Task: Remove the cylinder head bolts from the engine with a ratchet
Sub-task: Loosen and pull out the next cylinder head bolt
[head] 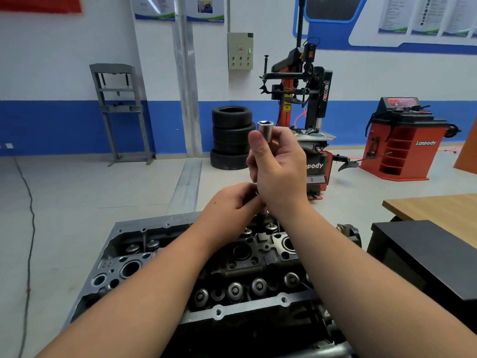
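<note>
Head view: right hand (277, 169) grips an upright socket (265, 127) on a thin rod, raised above the engine's (160, 257) far edge. Left hand (232, 205) pinches the rod's lower part (263, 215) just under it. Tyres (231, 138) stacked behind.

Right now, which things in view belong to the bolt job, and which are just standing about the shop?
Job:
- engine with its open top
- socket held up in the right hand
- tool shaft gripped low by the left hand

Standing about:
- stack of tyres
- tyre changer
- red wheel balancer
- grey press frame
- wooden table
</note>
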`<state>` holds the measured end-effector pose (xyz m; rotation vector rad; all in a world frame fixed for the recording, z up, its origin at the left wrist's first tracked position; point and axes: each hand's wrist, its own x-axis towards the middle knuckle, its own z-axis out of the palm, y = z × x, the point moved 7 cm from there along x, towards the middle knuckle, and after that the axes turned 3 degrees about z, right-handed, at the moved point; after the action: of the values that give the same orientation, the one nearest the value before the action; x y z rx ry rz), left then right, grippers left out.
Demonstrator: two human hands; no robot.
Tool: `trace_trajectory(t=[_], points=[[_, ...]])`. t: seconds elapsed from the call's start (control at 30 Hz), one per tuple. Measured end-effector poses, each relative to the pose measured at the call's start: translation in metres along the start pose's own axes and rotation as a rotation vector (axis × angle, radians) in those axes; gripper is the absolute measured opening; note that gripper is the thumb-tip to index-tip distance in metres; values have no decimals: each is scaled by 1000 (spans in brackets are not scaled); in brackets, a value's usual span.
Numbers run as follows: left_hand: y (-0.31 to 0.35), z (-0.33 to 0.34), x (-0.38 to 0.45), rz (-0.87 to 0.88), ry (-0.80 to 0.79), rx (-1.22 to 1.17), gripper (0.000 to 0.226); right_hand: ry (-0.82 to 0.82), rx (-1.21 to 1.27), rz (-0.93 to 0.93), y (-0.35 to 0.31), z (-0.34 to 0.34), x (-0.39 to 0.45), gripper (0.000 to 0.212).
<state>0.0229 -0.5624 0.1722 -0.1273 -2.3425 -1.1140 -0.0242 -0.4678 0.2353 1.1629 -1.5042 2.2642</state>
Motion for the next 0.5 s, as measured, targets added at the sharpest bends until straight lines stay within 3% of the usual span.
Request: trace_trajectory(t=[0.27, 0.43, 0.5], points=[[-5, 0, 1, -13, 18, 13, 18, -114, 75, 66, 1, 5, 2, 27], [-4, 0, 0, -9, 15, 12, 18, -63, -289, 42, -7, 5, 6, 32], [-3, 0, 0, 2, 20, 43, 24, -23, -277, 146, -5, 8, 8, 40]])
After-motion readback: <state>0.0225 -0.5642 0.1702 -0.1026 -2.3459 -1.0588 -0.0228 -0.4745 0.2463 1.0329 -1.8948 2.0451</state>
